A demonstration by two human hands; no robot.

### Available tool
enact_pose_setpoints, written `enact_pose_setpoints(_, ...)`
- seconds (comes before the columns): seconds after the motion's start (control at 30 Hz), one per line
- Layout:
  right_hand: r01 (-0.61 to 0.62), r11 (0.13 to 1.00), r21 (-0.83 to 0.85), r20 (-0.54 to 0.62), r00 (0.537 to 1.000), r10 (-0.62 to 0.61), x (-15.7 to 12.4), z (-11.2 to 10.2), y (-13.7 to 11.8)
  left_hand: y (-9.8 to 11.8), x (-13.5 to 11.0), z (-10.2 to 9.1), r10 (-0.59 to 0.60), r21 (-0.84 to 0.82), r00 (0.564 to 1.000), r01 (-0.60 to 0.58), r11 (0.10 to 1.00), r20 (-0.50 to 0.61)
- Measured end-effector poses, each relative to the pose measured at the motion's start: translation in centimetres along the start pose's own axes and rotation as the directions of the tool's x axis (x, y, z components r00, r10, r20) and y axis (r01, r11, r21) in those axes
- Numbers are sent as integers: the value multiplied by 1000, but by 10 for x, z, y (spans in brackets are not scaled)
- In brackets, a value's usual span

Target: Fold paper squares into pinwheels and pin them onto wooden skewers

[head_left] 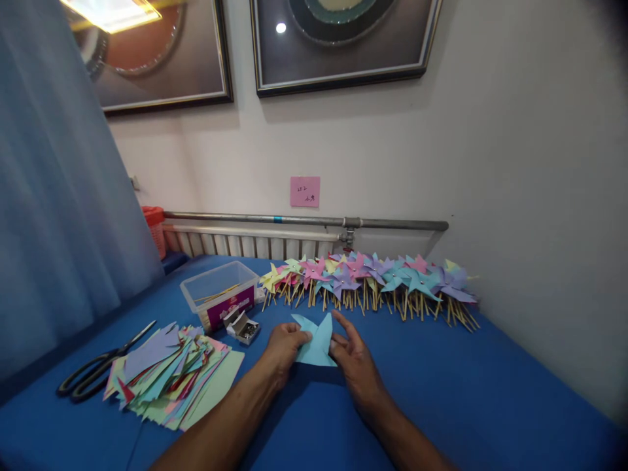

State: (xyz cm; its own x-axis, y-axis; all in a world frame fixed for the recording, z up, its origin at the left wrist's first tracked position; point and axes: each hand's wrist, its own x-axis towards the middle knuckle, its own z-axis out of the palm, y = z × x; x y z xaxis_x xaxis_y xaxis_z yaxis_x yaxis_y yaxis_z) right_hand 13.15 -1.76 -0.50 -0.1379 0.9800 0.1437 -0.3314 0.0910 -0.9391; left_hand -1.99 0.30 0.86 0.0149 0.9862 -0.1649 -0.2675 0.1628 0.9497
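Observation:
A light blue sheet of cut paper [316, 343] is held just above the blue table, with two pointed flaps standing up at its top. My left hand [287, 347] pinches its left side between thumb and fingers. At the right edge, my right hand [354, 356] has its thumb and lower fingers on the paper while the index finger stretches up beside a flap. Left of my forearm lies a loose pile of coloured cut paper sheets [171, 373]. A small open box of pins [243, 327] stands beyond my left hand.
Black-handled scissors [101, 366] lie left of the pile. A clear plastic tub [220, 291] holds some thin sticks. Several finished paper pinwheels [363, 275] on sticks line the table's back. Behind are a radiator [255, 245] and pipe; a blue curtain [59, 183] hangs at left.

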Motion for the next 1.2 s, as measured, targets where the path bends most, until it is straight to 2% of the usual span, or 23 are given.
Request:
enact_pose_setpoints(0.23,-20,996,-84,-57,998,15,3,-1,6,-3,-1,3,26,95,1000,-24,995,-18)
enact_pose_setpoints(0.37,10,988,-151,-122,992,-29,1,-3,6,-5,-1,4,36,118,999,-33,992,-20)
enact_pose_setpoints(0.57,131,889,-438,-10,989,-150,-9,-3,-8,-5,1,1,51,164,998,-44,985,-35)
enact_pose_setpoints(0.7,123,825,-552,-14,988,-157,-9,-3,-11,-4,-1,2,51,174,998,-43,984,-44)
enact_pose_setpoints(0.97,68,808,-585,-149,970,-190,-4,0,-2,-6,-5,8,36,114,999,-36,993,3)
enact_pose_setpoints(1.2,34,800,-599,-227,951,-210,-3,3,-1,-8,-5,11,49,148,998,-52,988,29)
